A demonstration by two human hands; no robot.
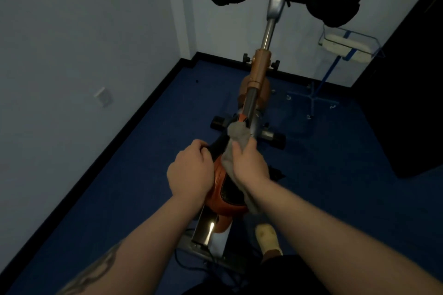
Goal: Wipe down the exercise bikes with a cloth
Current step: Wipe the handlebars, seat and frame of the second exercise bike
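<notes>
The right hand [249,163] grips a grey cloth [236,135], hiding its middle; the left hand [190,171] clasps the seat [224,189].

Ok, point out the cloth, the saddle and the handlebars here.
cloth [236,135]: head view, bunched grey end above the fingers.
saddle [221,195]: head view, orange side between the wrists.
handlebars [334,11]: head view, padded black rest.

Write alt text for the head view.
A right hand grips a grey cloth against an orange exercise bike while the left hand holds its saddle. Black handlebars face a white wall.
</notes>
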